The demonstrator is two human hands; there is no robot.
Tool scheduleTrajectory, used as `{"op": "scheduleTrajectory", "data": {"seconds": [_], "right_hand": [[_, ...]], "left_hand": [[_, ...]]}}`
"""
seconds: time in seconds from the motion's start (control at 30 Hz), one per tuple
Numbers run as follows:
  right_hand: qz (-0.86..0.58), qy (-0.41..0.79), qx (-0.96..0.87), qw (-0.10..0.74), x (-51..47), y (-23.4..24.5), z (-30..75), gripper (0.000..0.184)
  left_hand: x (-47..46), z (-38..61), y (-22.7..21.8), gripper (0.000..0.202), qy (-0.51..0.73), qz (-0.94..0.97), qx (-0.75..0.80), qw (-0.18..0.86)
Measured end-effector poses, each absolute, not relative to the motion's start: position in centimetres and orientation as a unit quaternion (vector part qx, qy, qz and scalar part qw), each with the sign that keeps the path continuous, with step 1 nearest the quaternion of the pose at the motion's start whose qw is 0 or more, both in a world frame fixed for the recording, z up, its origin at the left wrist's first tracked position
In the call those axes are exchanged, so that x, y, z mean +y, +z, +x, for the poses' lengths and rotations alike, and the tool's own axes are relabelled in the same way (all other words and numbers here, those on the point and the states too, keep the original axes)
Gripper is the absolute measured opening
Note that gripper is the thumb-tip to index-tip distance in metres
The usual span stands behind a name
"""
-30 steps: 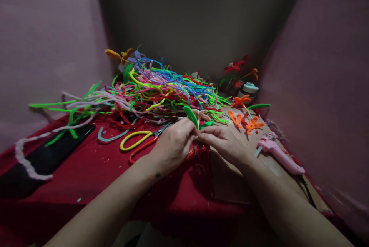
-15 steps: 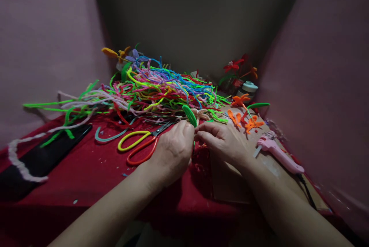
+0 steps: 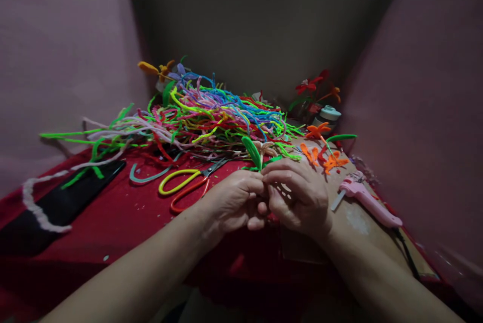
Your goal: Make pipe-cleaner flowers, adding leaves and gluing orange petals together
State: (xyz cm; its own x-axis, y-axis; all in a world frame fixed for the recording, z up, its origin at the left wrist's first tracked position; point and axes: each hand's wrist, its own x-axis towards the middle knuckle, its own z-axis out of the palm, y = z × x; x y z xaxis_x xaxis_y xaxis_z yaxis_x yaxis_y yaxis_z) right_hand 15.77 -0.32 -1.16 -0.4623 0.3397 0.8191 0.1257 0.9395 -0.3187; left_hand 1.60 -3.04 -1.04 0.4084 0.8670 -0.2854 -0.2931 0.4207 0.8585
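We see both bare hands brought together over the red cloth (image 3: pixel 139 237), working at a small pipe-cleaner flower that stands upright at their fingertips, in front of the big heap of pipe cleaners (image 3: pixel 226 116). The left hand (image 3: pixel 237 202) has its thumb and forefinger closed on the base of the flower, with its lower fingers loosely curled. The right hand (image 3: pixel 300 197) is half closed, its fingers arched and their tips meeting the left's at the same spot; we cannot tell whether it grips the stem too. Above the fingers we make out a green leaf (image 3: pixel 251 153) and beige petals (image 3: pixel 267 149). To the left of the hands lie scissors (image 3: pixel 206 173) with one yellow and one red handle, their blades apart, and near them a grey-blue curved pipe cleaner (image 3: pixel 140 181). Farther left, a pale twisted strand (image 3: pixel 28 194) crosses a flat black object (image 3: pixel 75 202). On our right, a pink glue gun (image 3: pixel 372 204) rests on a brown board (image 3: pixel 362 227), near some orange flowers (image 3: pixel 335 161). Behind those we find a bottle with a pale blue-green lid (image 3: pixel 329 112) and, beside it, red flowers (image 3: pixel 307 85).
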Motion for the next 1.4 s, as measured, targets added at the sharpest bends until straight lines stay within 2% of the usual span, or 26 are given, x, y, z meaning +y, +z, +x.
{"op": "scheduleTrajectory", "data": {"seconds": [0.1, 0.17, 0.23, 0.27, 0.37, 0.53, 0.6, 0.67, 0.73, 0.8, 0.9, 0.97, 1.1, 1.2, 1.4], "right_hand": [[-0.177, 0.136, -0.811, 0.541, -0.1, -1.0, 16.2, 0.018], [-0.233, 0.117, -0.793, 0.550, 0.6, -0.8, 16.7, 0.015], [-0.286, 0.085, -0.798, 0.524, 1.5, -0.7, 17.3, 0.012], [-0.313, 0.081, -0.807, 0.495, 1.9, -0.8, 17.6, 0.012], [-0.391, 0.029, -0.829, 0.400, 2.5, -1.5, 18.6, 0.020], [-0.444, -0.074, -0.859, 0.244, 2.3, -3.6, 19.9, 0.026], [-0.435, -0.077, -0.870, 0.217, 2.3, -4.0, 20.2, 0.025], [-0.422, -0.047, -0.872, 0.243, 2.1, -3.9, 20.3, 0.024], [-0.418, 0.019, -0.850, 0.322, 1.8, -3.2, 20.1, 0.024], [-0.408, 0.148, -0.815, 0.384, 1.3, -2.4, 19.4, 0.023], [-0.350, 0.444, -0.744, 0.356, 0.5, -1.7, 18.0, 0.023], [-0.339, 0.575, -0.658, 0.348, 0.1, -1.8, 17.1, 0.021], [-0.325, 0.666, -0.562, 0.367, 0.0, -2.7, 16.3, 0.023], [-0.271, 0.728, -0.524, 0.350, 0.4, -3.1, 16.4, 0.025], [-0.174, 0.804, -0.481, 0.302, 1.9, -2.5, 16.4, 0.024]], "left_hand": [[-2.4, 1.6, -1.4, 0.010, 0.348, 0.521, 0.510, 0.590], [-1.6, 0.8, -1.3, 0.005, 0.342, 0.623, 0.606, 0.357], [-0.7, 0.0, -1.1, 0.012, 0.287, 0.677, 0.648, 0.197], [-0.2, -0.3, -1.0, 0.019, 0.251, 0.688, 0.657, 0.182], [0.7, -0.2, -1.3, 0.029, 0.214, 0.668, 0.663, 0.261], [1.1, 1.0, -2.3, 0.027, 0.219, 0.634, 0.653, 0.351], [0.9, 0.9, -2.3, 0.028, 0.230, 0.622, 0.643, 0.382], [0.5, 0.5, -2.0, 0.029, 0.262, 0.605, 0.619, 0.427], [0.1, 0.2, -1.4, 0.028, 0.316, 0.565, 0.575, 0.500], [-0.4, 0.2, -0.7, 0.026, 0.374, 0.525, 0.538, 0.544], [-1.1, 0.7, 0.1, 0.023, 0.432, 0.519, 0.497, 0.545], [-1.3, 1.0, 0.2, 0.021, 0.442, 0.523, 0.477, 0.551], [-1.4, 1.2, 0.3, 0.024, 0.446, 0.524, 0.449, 0.570], [-1.2, 0.9, 0.7, 0.029, 0.438, 0.539, 0.427, 0.579], [-0.4, -0.3, 1.3, 0.023, 0.409, 0.575, 0.371, 0.604]]}}
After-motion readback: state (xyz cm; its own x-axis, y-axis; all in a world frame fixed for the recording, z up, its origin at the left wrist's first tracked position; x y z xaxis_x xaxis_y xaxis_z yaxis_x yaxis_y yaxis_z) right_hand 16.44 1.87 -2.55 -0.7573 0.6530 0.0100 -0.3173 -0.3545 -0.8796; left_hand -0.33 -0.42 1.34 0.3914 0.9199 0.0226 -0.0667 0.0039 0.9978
